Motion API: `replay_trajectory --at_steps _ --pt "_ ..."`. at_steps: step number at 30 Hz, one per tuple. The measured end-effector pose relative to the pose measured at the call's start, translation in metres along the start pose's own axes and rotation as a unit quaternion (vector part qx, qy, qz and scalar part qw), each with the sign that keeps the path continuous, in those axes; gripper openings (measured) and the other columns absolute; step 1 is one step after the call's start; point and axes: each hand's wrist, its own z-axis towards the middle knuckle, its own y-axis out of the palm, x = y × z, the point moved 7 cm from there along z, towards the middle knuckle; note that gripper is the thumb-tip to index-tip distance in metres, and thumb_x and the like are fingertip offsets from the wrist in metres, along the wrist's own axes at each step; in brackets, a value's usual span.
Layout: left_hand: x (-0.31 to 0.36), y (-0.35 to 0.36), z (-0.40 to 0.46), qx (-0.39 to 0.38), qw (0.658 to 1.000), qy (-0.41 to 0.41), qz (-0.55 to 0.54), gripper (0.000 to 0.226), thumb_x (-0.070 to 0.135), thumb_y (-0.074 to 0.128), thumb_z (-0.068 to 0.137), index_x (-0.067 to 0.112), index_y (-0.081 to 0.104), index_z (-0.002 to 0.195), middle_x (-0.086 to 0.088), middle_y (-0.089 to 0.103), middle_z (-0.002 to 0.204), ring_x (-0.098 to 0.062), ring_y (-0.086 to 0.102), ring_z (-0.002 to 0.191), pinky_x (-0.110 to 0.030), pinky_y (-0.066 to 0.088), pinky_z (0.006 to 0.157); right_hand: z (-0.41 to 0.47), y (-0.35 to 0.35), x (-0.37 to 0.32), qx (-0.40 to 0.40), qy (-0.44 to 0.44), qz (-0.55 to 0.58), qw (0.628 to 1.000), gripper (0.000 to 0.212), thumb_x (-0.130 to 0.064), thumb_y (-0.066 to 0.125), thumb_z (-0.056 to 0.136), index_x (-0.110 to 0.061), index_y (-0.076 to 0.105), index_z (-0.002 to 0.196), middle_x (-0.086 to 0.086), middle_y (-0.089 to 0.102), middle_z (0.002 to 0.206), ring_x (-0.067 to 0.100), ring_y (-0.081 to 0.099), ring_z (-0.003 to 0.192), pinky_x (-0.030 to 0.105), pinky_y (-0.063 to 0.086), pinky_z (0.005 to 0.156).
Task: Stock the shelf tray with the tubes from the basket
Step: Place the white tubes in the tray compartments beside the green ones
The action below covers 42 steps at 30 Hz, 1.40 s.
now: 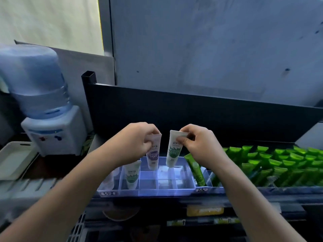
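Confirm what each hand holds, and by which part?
Left hand pinches the white tube with purple print at its flat crimped top end. Right hand pinches the white tube with green print at its crimped top too. Caps point down.

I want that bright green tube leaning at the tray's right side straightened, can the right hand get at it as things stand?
Probably not straight away. The right hand sits just above the bright green tube with nothing between them, but its grip is taken up by the white tube with green print, which would need setting into the clear tray first.
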Motion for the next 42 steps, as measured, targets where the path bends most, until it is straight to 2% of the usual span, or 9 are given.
replay_trajectory --at_steps 5,11,15,21,26,30,34,38,42 --pt "-0.019 0.025 0.024 -0.025 0.994 -0.016 0.104 0.02 0.018 0.057 0.089 0.032 0.069 0.098 0.013 0.066 0.087 -0.013 0.062 0.083 -0.036 0.055 0.073 0.022 0.031 0.017 -0.046 0.032 -0.084 0.995 0.003 -0.033 0.072 0.095 -0.032 0.069 0.096 -0.012 0.071 0.089 0.011 0.067 0.082 0.042 0.06 0.076" --pt "-0.025 0.053 0.035 -0.056 0.96 -0.019 0.273 0.024 0.022 0.052 0.093 0.035 0.069 0.104 0.012 0.068 0.094 -0.016 0.057 0.098 -0.037 0.039 0.094 0.024 0.065 0.035 -0.098 0.062 -0.157 0.981 0.004 -0.036 0.067 0.097 -0.032 0.067 0.099 -0.007 0.071 0.098 0.019 0.066 0.087 0.045 0.06 0.078" --pt "-0.031 0.063 0.036 -0.062 0.958 -0.028 0.278 0.023 0.025 0.05 0.094 0.036 0.069 0.101 0.012 0.069 0.09 -0.014 0.055 0.099 -0.038 0.034 0.096 0.02 0.065 0.042 -0.094 0.074 -0.151 0.981 0.003 -0.033 0.066 0.098 -0.032 0.067 0.101 -0.005 0.071 0.101 0.021 0.065 0.089 0.044 0.06 0.078" --pt "-0.041 0.066 0.04 -0.062 0.958 -0.052 0.275 0.018 0.029 0.05 0.096 0.035 0.067 0.098 0.011 0.066 0.087 -0.016 0.053 0.095 -0.034 0.031 0.086 0.017 0.067 0.034 -0.113 0.067 -0.168 0.977 0.011 -0.032 0.059 0.1 -0.03 0.065 0.11 0.0 0.071 0.11 0.026 0.066 0.095 0.047 0.059 0.082" --pt "-0.037 0.065 0.041 -0.067 0.959 -0.051 0.271 0.019 0.029 0.049 0.095 0.036 0.066 0.099 0.014 0.067 0.09 -0.013 0.054 0.096 -0.034 0.032 0.087 0.012 0.064 0.028 -0.109 0.039 -0.18 0.977 0.029 -0.032 0.057 0.103 -0.028 0.063 0.131 0.0 0.065 0.123 0.027 0.063 0.11 0.046 0.056 0.091" --pt "-0.032 0.06 0.038 -0.079 0.969 -0.071 0.224 0.024 0.041 0.053 0.094 0.043 0.064 0.114 0.009 0.065 0.104 -0.019 0.06 0.104 -0.039 0.051 0.089 0.005 0.049 0.023 -0.075 -0.002 -0.186 0.98 0.039 -0.034 0.058 0.104 -0.029 0.057 0.143 0.001 0.06 0.133 0.027 0.058 0.118 0.046 0.052 0.097" --pt "0.006 0.055 0.036 -0.061 0.97 -0.015 0.233 0.028 0.035 0.061 0.096 0.034 0.065 0.124 0.011 0.068 0.114 -0.016 0.056 0.114 -0.037 0.05 0.094 -0.01 0.017 0.021 -0.019 -0.034 -0.172 0.984 0.04 -0.036 0.06 0.104 -0.03 0.057 0.143 -0.001 0.058 0.136 0.026 0.052 0.122 0.044 0.046 0.101" --pt "0.068 0.063 0.037 -0.027 0.981 0.053 0.184 0.022 0.033 0.069 0.093 0.033 0.069 0.115 0.015 0.069 0.104 -0.013 0.057 0.106 -0.034 0.049 0.089 -0.038 -0.025 0.042 0.017 -0.031 -0.103 0.994 0.034 -0.031 0.065 0.101 -0.027 0.064 0.135 0.0 0.062 0.125 0.025 0.055 0.116 0.046 0.049 0.099" --pt "0.149 0.11 0.048 -0.047 0.978 0.127 0.156 0.017 0.029 0.076 0.086 0.029 0.074 0.104 0.011 0.069 0.089 -0.018 0.057 0.093 -0.038 0.052 0.081 -0.085 -0.089 0.086 0.112 -0.011 -0.057 0.992 0.025 -0.023 0.069 0.097 -0.02 0.07 0.122 0.001 0.064 0.107 0.022 0.061 0.1 0.044 0.053 0.089"
